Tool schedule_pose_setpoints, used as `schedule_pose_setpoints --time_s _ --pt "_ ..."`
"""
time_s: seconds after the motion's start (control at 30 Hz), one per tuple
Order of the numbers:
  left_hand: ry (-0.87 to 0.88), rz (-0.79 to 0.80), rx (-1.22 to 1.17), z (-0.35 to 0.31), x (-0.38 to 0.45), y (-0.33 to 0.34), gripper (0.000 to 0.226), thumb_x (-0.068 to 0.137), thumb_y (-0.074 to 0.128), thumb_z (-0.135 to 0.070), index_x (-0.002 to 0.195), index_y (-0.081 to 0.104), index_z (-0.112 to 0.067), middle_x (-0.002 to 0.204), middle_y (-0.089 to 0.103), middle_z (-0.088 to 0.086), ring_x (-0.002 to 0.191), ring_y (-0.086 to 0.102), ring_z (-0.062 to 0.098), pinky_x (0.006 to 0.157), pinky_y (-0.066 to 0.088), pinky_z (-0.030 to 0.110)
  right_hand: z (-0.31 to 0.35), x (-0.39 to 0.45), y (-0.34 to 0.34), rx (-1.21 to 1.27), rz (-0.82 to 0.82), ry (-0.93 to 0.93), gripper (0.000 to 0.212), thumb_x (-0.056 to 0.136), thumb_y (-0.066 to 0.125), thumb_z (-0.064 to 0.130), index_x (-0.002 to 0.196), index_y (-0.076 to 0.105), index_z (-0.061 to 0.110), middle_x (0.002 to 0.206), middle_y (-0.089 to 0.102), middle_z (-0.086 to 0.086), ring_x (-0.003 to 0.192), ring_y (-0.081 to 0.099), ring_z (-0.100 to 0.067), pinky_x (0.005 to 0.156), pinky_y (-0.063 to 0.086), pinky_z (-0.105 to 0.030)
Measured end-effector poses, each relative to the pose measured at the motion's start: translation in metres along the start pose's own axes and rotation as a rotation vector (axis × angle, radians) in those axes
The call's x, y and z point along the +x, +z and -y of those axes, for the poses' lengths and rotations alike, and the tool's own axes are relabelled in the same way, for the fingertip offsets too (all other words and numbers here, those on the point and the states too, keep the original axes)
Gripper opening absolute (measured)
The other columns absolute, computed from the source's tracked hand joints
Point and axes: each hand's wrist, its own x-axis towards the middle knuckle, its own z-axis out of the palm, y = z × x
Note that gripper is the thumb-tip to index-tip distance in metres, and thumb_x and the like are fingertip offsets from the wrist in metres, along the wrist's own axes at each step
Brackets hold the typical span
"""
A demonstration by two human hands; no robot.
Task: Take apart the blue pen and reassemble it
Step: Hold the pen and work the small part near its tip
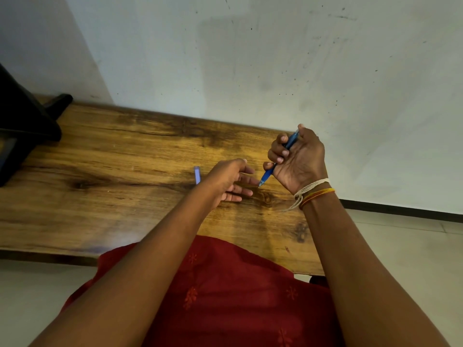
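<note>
the right hand [298, 159] holds the blue pen [278, 160] in a curled grip above the desk [112, 156] near its 3 o'clock edge, tip pointing down toward 7 o'clock. the left hand [231, 180] hovers just beside the tip, its grip wide with fingers spread, holding nothing. a small pale blue pen part [197, 175] lies on the desk at the left hand's 9 o'clock. bare wood stretches toward 9 o'clock up to a black object [22, 121] at the far edge.

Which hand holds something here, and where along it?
The right hand grips the blue plastic pen around its barrel, tip pointing down. The left hand is open, holding nothing.
</note>
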Motion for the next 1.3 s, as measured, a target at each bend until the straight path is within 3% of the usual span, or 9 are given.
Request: schedule_pose_setpoints --time_s 0.37,0.87,1.3 --pt "-0.02 -0.002 0.007 0.0001 0.0004 -0.0004 0.037 0.101 0.031 -0.035 0.106 0.061 -0.016 0.09 0.073 0.002 0.084 0.066 0.021 0.085 0.047 0.036 -0.0007 0.0001 -0.0002 0.116 0.008 -0.014 0.053 0.094 0.029 0.054 0.061 0.043 0.015 0.048 0.029 0.003 0.05 0.023 -0.012 0.056 0.026 -0.028" --pt "-0.024 -0.028 -0.008 -0.0005 0.0003 -0.0001 0.034 0.1 0.033 -0.032 0.102 0.062 -0.015 0.089 0.072 0.003 0.083 0.066 0.022 0.077 0.047 0.033 0.0022 -0.0016 0.0032 0.029 0.006 -0.029 0.05 0.095 0.028 0.048 0.06 0.041 0.015 0.048 0.027 0.004 0.049 0.02 -0.013 0.056 0.024 -0.028" --pt "-0.021 -0.029 0.0 0.0006 0.002 -0.0003 0.036 0.101 0.031 -0.032 0.108 0.062 -0.014 0.093 0.072 0.002 0.084 0.066 0.021 0.081 0.047 0.034 0.0014 -0.0002 -0.0002 0.076 -0.002 -0.018 0.048 0.094 0.029 0.047 0.061 0.042 0.016 0.049 0.027 0.004 0.05 0.022 -0.012 0.057 0.025 -0.029"
